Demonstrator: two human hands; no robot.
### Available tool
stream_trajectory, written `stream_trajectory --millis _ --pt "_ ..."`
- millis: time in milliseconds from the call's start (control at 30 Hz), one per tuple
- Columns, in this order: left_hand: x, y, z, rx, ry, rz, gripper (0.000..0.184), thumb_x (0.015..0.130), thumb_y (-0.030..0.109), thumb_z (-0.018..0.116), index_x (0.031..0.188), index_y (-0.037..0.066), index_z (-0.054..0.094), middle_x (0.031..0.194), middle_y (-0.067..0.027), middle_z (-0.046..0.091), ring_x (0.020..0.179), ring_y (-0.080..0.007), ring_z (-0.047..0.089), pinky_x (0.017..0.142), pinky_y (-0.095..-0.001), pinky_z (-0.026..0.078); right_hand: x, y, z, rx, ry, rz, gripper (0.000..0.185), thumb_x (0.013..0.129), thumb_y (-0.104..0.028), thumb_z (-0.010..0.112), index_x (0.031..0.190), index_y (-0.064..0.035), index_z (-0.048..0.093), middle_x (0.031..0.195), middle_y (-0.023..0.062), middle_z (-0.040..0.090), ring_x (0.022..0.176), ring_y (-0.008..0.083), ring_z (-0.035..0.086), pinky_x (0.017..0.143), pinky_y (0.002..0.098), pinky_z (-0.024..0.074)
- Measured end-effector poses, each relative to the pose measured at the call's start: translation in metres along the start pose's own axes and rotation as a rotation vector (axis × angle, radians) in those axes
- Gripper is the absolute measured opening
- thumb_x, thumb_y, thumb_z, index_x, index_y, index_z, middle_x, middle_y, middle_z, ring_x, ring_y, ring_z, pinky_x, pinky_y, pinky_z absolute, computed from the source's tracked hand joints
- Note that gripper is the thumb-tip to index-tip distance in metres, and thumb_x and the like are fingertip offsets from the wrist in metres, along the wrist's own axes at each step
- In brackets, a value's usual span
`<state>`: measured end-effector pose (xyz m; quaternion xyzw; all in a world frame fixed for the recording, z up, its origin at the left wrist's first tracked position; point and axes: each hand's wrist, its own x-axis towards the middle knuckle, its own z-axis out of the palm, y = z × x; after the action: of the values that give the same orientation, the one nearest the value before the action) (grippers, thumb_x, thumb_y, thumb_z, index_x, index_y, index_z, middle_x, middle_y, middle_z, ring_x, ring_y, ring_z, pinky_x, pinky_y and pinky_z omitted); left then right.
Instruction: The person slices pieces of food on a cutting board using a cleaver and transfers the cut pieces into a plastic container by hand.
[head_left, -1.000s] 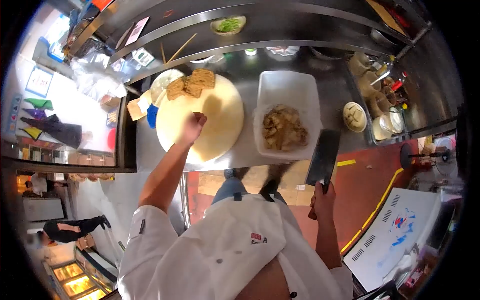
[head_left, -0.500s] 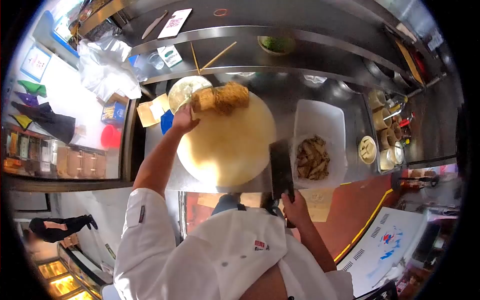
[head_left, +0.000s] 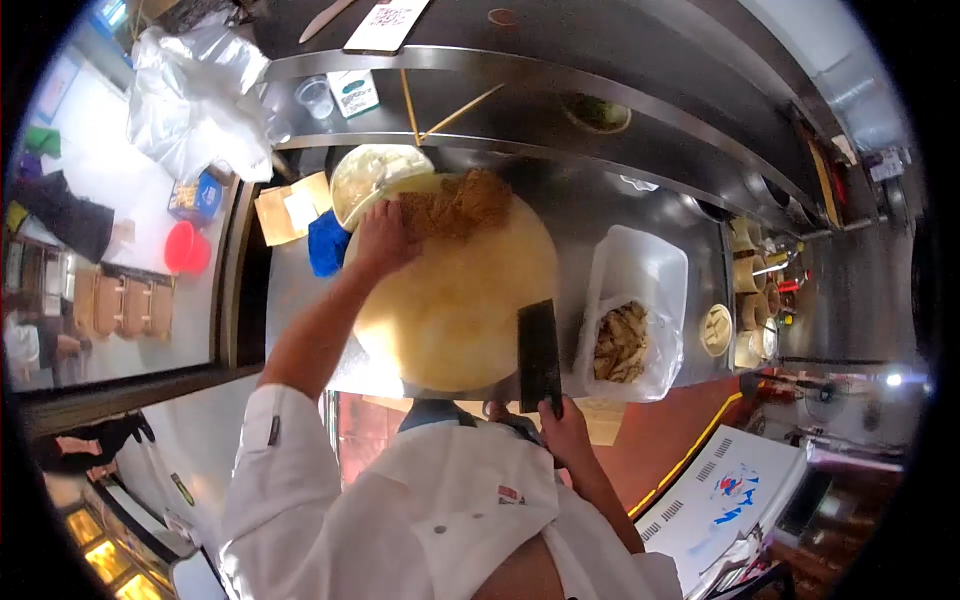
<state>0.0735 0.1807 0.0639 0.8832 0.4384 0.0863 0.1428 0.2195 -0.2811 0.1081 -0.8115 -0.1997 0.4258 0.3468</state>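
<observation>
My left hand [head_left: 387, 240] is at the upper left of a round, pale chopping board [head_left: 455, 320]. Its fingers are bent against the near left end of a rough brown block of food [head_left: 455, 208], which looks crumbly or fried. Just beyond these fingers a bowl of pale, wet-looking contents [head_left: 378, 172] overlaps the board's edge. Low at the board's right side, my right hand [head_left: 566, 432] is closed round the handle of a dark, broad-bladed cleaver [head_left: 540, 355]. The blade points up and away from me, beside the board's rim.
Right of the board stands a translucent plastic tub [head_left: 655, 275] with brownish pieces [head_left: 621, 342] in it. A small bowl of pale pieces [head_left: 716, 330] is further right. Blue cloth-like material [head_left: 328, 243] lies at left. Chopsticks [head_left: 460, 112] rest on the shelf [head_left: 530, 95] beyond.
My left hand has shifted from the bowl's rim onto the left end of the brown food. The cleaver has moved slightly left and down in my right hand. The whole view has shifted.
</observation>
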Motion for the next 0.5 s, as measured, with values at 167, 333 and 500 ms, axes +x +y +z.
stream_trajectory --millis 167,333,500 --pt "-0.125 0.055 0.006 -0.160 -0.069 -0.131 0.098 0.065 0.045 0.088 0.140 -0.002 0.045 0.134 -0.0245 0.052 0.123 -0.0431 0.050 0.104 -0.0528 0.043 0.041 0.028 -0.009 -0.147 -0.034 -0.062 0.030 0.102 -0.029 0.065 0.107 -0.0009 0.057 0.072 0.0069 0.059 0.054 0.0170 0.058 0.049 0.0346 0.0485" --pt "-0.190 0.075 0.055 -0.103 0.043 -0.150 0.097 0.068 0.048 0.088 0.143 0.001 0.046 0.139 -0.0236 0.049 0.125 -0.0428 0.050 0.108 -0.0521 0.040 0.040 -0.040 -0.039 -0.276 -0.122 0.068 0.035 0.101 -0.032 0.063 0.115 -0.0003 0.058 0.087 0.0171 0.067 0.069 0.0307 0.066 0.063 0.0433 0.0530" --pt "-0.211 0.046 0.040 -0.339 0.133 -0.077 0.078 0.074 0.028 0.089 0.139 0.004 0.053 0.142 -0.0235 0.051 0.132 -0.0418 0.049 0.110 -0.0502 0.042 0.052 -0.042 -0.047 -0.455 -0.063 -0.222 0.034 0.102 -0.032 0.060 0.114 -0.0010 0.058 0.094 0.0233 0.071 0.078 0.0462 0.068 0.071 0.0530 0.0529"
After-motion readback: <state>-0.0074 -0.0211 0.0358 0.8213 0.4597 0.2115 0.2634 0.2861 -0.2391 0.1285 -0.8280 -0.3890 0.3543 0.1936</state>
